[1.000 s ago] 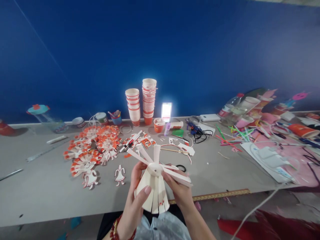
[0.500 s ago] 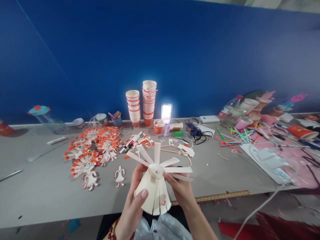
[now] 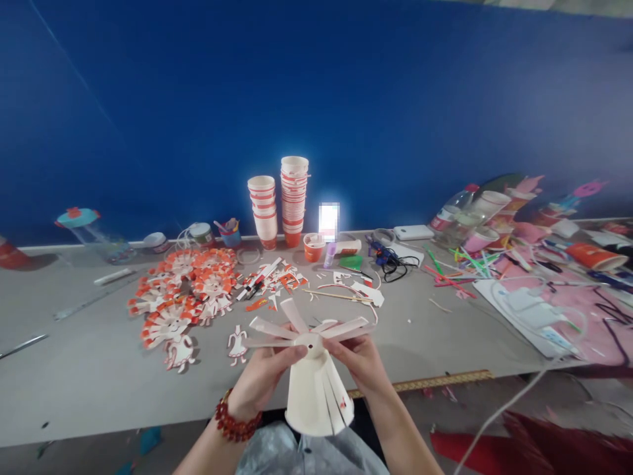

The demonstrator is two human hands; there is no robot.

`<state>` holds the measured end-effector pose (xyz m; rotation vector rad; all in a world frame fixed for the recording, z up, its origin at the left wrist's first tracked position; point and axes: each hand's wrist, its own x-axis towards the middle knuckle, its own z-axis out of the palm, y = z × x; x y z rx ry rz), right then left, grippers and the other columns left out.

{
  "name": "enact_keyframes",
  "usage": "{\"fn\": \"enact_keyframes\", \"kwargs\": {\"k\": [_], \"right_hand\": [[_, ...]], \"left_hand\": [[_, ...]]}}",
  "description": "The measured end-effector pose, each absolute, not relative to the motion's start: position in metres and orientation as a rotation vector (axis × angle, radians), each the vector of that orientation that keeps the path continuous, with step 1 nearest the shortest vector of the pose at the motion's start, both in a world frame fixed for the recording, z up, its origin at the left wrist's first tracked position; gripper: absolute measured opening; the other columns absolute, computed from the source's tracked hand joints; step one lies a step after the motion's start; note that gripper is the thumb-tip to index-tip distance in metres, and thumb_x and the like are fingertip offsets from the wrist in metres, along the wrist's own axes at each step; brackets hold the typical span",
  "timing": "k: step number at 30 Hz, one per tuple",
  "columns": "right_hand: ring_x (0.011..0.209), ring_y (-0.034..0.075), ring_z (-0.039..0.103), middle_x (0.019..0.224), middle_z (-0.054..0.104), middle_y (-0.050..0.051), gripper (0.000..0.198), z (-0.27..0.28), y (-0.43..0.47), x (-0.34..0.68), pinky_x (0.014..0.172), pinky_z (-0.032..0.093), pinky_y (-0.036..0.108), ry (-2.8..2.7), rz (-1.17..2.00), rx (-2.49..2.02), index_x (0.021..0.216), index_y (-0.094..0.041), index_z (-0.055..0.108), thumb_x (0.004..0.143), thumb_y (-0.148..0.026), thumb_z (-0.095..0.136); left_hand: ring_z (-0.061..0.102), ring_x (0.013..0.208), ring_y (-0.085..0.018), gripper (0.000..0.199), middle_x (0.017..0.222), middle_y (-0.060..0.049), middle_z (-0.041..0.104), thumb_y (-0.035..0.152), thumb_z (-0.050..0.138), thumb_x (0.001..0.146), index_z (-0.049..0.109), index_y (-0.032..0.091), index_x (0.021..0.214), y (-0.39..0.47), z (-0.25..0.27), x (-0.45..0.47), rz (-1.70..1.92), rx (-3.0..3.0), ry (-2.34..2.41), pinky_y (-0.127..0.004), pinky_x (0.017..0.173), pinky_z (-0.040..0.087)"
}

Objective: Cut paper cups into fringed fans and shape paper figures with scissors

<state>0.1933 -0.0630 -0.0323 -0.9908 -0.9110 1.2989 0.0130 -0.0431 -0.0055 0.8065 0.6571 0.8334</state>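
Both my hands hold a white cut paper cup (image 3: 311, 399) above the table's front edge. Its wide end points down toward me, with slits along the right side and a small red mark. From the small round hub on top, several paper strips (image 3: 294, 316) fan outward. My left hand (image 3: 271, 369) pinches the left of the hub, thumb beside the small hole. On the other side, my right hand (image 3: 361, 363) grips the strips near the hub, its fingers partly hidden behind them. A white paper doll cutout (image 3: 238, 344) lies left of my left hand.
Orange-and-white paper figures (image 3: 190, 284) are heaped on the left of the grey table. Two cup stacks (image 3: 293, 204) stand by the blue wall, with paper scraps before them. At right lie straws (image 3: 475, 264), a power strip (image 3: 524, 320) and a trailing cable. A yellow tape measure (image 3: 440, 382) follows the front edge.
The cup's lower part has swung right and the strips have turned. My left hand has shifted from the cup's side up to the hub.
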Motion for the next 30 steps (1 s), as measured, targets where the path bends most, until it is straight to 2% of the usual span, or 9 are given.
{"fn": "enact_keyframes", "kwargs": {"k": [3, 5, 8, 11, 14, 18, 22, 26, 30], "right_hand": [[0.065, 0.022, 0.068, 0.070, 0.074, 0.006, 0.020, -0.037, -0.062, 0.192, 0.063, 0.055, 0.030, -0.928, 1.328, -0.971, 0.071, -0.019, 0.077, 0.068, -0.038, 0.083], [0.073, 0.024, 0.070, 0.082, 0.076, 0.008, 0.027, -0.039, -0.064, 0.195, 0.071, 0.055, 0.034, -0.942, 1.358, -0.922, 0.082, -0.020, 0.078, 0.071, -0.045, 0.080], [0.102, 0.033, 0.065, 0.117, 0.068, 0.014, 0.067, -0.037, -0.071, 0.201, 0.089, 0.050, 0.042, -1.057, 1.434, -0.798, 0.113, -0.022, 0.071, 0.064, -0.069, 0.073], [0.121, 0.038, 0.052, 0.137, 0.055, 0.015, 0.095, -0.027, -0.080, 0.208, 0.099, 0.043, 0.046, -1.220, 1.463, -0.781, 0.134, -0.024, 0.056, 0.055, -0.075, 0.073], [0.125, 0.038, 0.050, 0.140, 0.052, 0.014, 0.082, -0.018, -0.085, 0.211, 0.101, 0.041, 0.048, -1.264, 1.471, -0.780, 0.136, -0.025, 0.053, 0.068, -0.065, 0.073], [0.115, 0.034, 0.059, 0.125, 0.065, 0.012, 0.045, -0.019, -0.086, 0.211, 0.099, 0.044, 0.047, -1.217, 1.390, -0.795, 0.122, -0.025, 0.066, 0.085, -0.049, 0.064], [0.099, 0.030, 0.066, 0.105, 0.074, 0.010, 0.027, -0.024, -0.083, 0.205, 0.088, 0.051, 0.041, -1.164, 1.164, -0.979, 0.104, -0.025, 0.075, 0.082, -0.040, 0.068], [0.087, 0.028, 0.067, 0.095, 0.074, 0.010, 0.023, -0.013, -0.077, 0.194, 0.075, 0.053, 0.035, -1.215, 1.205, -0.974, 0.094, -0.020, 0.077, 0.080, -0.037, 0.071], [0.071, 0.021, 0.064, 0.075, 0.070, 0.005, 0.018, -0.002, -0.072, 0.186, 0.063, 0.050, 0.027, -1.165, 1.171, -0.907, 0.080, -0.020, 0.077, 0.076, -0.038, 0.076]], "left_hand": [[0.068, 0.094, -0.027, 0.028, 0.098, -0.011, 0.075, 0.027, 0.076, 0.075, 0.072, 0.015, 0.100, -0.045, -0.009, 0.019, 0.849, 0.788, 0.689, -0.035, 0.087, 0.050], [0.068, 0.094, -0.026, 0.026, 0.099, -0.010, 0.075, 0.027, 0.074, 0.076, 0.072, 0.015, 0.099, -0.046, -0.012, 0.022, 0.922, 0.809, 0.716, -0.034, 0.087, 0.050], [0.067, 0.096, -0.025, 0.026, 0.105, -0.011, 0.074, 0.029, 0.072, 0.078, 0.072, 0.016, 0.100, -0.047, -0.013, 0.023, 1.020, 0.881, 0.770, -0.032, 0.086, 0.051], [0.067, 0.087, -0.023, 0.022, 0.096, -0.008, 0.075, 0.030, 0.073, 0.077, 0.072, 0.016, 0.095, -0.047, -0.012, 0.023, 1.081, 0.928, 0.859, -0.029, 0.078, 0.052], [0.066, 0.083, -0.021, 0.021, 0.088, -0.007, 0.074, 0.029, 0.072, 0.079, 0.071, 0.016, 0.095, -0.048, -0.013, 0.021, 1.124, 0.929, 0.876, -0.027, 0.075, 0.052], [0.068, 0.080, -0.021, 0.025, 0.089, -0.009, 0.074, 0.029, 0.071, 0.080, 0.069, 0.015, 0.100, -0.050, -0.013, 0.020, 1.103, 0.848, 0.836, -0.028, 0.071, 0.053], [0.069, 0.075, -0.021, 0.022, 0.091, -0.007, 0.074, 0.030, 0.071, 0.080, 0.068, 0.018, 0.099, -0.054, -0.007, 0.020, 1.056, 0.768, 0.788, -0.028, 0.067, 0.052], [0.070, 0.080, -0.022, 0.025, 0.091, -0.009, 0.075, 0.030, 0.073, 0.077, 0.070, 0.016, 0.097, -0.060, 0.002, 0.024, 1.046, 0.745, 0.799, -0.028, 0.070, 0.052], [0.070, 0.084, -0.027, 0.037, 0.095, -0.012, 0.074, 0.032, 0.077, 0.072, 0.070, 0.015, 0.103, -0.064, 0.005, 0.028, 1.050, 0.667, 0.807, -0.030, 0.069, 0.053]]}}
